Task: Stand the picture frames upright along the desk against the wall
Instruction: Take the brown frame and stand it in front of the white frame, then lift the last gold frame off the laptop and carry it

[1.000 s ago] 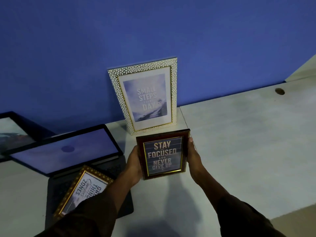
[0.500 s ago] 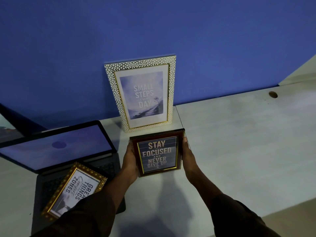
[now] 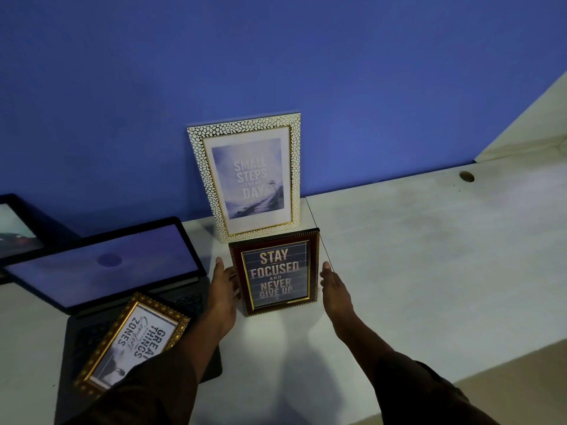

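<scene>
A small dark red frame reading "Stay focused and never give up" (image 3: pixel 276 273) stands upright on the white desk (image 3: pixel 414 256), in front of a taller white pebbled frame (image 3: pixel 245 176) that leans on the blue wall. My left hand (image 3: pixel 222 285) is flat beside the red frame's left edge, touching or nearly touching it. My right hand (image 3: pixel 333 285) hovers open a little to its right, with a gap. A gold frame (image 3: pixel 135 342) lies flat on a laptop's keyboard at the lower left.
An open dark laptop (image 3: pixel 107 265) sits left of the frames. A black-framed picture (image 3: pixel 15 228) shows at the far left edge. A cable hole (image 3: pixel 467 177) marks the desk's far right. The desk's front edge runs along the lower right.
Both hands gripped the red frame's sides before. Now the frame stands on the desk, my right hand has come off it and my left hand has opened flat beside it.
</scene>
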{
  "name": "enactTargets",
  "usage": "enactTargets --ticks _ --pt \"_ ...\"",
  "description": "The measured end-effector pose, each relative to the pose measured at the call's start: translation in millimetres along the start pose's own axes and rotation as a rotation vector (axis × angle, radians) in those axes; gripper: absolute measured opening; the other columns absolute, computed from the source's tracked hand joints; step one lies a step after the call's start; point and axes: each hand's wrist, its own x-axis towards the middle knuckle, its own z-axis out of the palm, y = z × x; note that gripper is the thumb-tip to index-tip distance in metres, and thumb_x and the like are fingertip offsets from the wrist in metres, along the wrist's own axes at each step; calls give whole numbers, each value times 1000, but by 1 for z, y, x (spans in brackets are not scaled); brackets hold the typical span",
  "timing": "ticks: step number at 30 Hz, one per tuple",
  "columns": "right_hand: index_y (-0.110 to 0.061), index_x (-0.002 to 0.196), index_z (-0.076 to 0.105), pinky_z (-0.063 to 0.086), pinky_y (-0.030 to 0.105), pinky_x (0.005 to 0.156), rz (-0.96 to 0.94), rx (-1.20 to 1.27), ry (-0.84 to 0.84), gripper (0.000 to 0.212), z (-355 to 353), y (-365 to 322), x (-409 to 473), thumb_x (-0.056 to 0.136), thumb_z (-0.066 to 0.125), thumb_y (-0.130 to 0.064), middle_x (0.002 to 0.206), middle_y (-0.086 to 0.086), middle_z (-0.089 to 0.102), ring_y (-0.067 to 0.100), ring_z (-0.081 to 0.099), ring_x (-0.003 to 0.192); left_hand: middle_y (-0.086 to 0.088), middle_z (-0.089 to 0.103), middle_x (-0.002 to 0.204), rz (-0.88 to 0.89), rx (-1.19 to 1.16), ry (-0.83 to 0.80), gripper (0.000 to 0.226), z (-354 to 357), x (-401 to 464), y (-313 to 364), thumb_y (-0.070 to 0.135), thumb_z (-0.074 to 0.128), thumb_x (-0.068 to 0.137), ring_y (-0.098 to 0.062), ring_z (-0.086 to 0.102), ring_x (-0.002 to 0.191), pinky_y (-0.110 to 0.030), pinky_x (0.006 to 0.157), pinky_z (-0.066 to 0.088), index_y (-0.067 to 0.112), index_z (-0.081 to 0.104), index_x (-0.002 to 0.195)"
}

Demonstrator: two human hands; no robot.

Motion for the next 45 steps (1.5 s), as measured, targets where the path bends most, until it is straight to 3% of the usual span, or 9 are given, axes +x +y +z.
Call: enactTargets --ticks 6,11,14,23,30,34,37,41,45 --pt "-12 128 56 43 38 93 38 -31 24 65 3 19 -24 102 25 -63 111 5 58 22 55 104 -4 70 127 75 14 2 71 -26 -23 -13 65 27 100 -21 58 126 -45 111 34 13 64 131" --pt "-14 138 55 48 45 107 108 -10 -134 71 21 43 -43 98 32 -68 130 9 64 27 61 118 0 63 140 75 51 -5 76 -51 -42 -36 68 20 99 -16 51 133 -41 111 28 17 63 134" --pt "-12 136 56 48 37 99 105 -10 -246 67 41 47 -55 100 34 -64 133 7 63 27 62 119 -1 59 145 79 68 19 70 -72 -55 -49 64 21 101 -18 48 138 -41 116 28 18 64 132" --pt "-14 130 61 46 31 88 62 -94 -425 60 137 46 -85 100 38 -62 123 6 67 25 67 108 5 66 132 125 79 166 46 -161 -71 -57 56 58 90 -21 55 131 -43 116 36 28 63 125" --pt "-26 100 65 57 47 97 55 -172 -472 36 213 53 -100 92 59 -60 101 8 75 26 75 92 -4 66 119 110 210 335 24 -249 -55 -39 48 57 97 -28 63 104 -51 92 55 32 64 113" --pt "-21 95 65 57 47 97 57 -218 -451 23 251 55 -108 92 63 -43 103 7 74 23 72 93 -3 70 116 113 327 294 39 -292 -35 -32 50 60 96 -17 68 91 -28 61 54 23 60 123" --pt "-23 94 67 55 52 99 82 -266 -445 21 274 58 -114 88 63 -43 107 9 72 30 69 102 0 68 115 103 376 274 35 -310 -23 -27 40 58 99 -11 64 89 -26 68 48 20 57 127" --pt "-30 122 67 54 50 100 48 -126 -418 46 297 60 -122 82 66 -51 116 -3 74 20 68 110 1 66 123 49 479 300 57 -330 -12 -19 56 56 88 -27 63 112 -42 103 47 23 57 134" --pt "-26 128 63 56 50 97 29 63 -365 32 312 52 -140 98 60 -37 120 -3 74 20 70 111 -3 73 111 3 484 222 53 -346 -11 -17 60 50 75 -24 68 100 -43 100 52 25 68 111"
